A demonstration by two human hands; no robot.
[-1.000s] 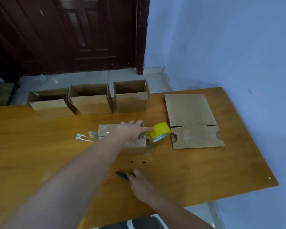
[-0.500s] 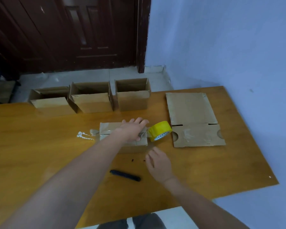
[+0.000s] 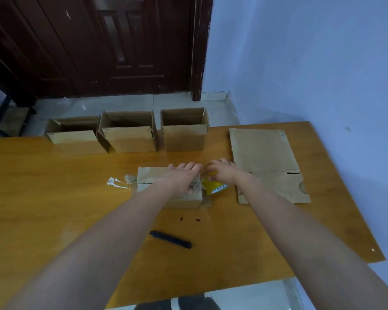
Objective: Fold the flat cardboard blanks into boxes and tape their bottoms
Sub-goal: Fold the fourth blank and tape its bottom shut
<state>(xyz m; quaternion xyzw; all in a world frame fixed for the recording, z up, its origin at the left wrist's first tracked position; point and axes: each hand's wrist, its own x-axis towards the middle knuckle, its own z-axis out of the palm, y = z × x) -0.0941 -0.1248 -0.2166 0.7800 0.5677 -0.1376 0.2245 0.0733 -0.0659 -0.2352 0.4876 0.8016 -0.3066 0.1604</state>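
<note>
A small cardboard box (image 3: 151,179) lies bottom-up at the middle of the wooden table (image 3: 54,198), with clear tape along its seam. My left hand (image 3: 184,177) presses flat on the box's right end. Right beside it my right hand (image 3: 224,172) is closed over the yellow tape roll (image 3: 215,188), which sits at the box's right edge. A flat cardboard blank (image 3: 264,155) lies to the right of the roll.
Three folded open boxes (image 3: 130,137) stand in a row along the table's far edge. A black cutter (image 3: 170,239) lies on the table nearer to me. A crumpled scrap of tape (image 3: 115,182) sits left of the box. A blue wall runs on the right.
My right hand has left the black cutter near the front and moved forward onto the yellow tape roll. My left hand has stayed on the box.
</note>
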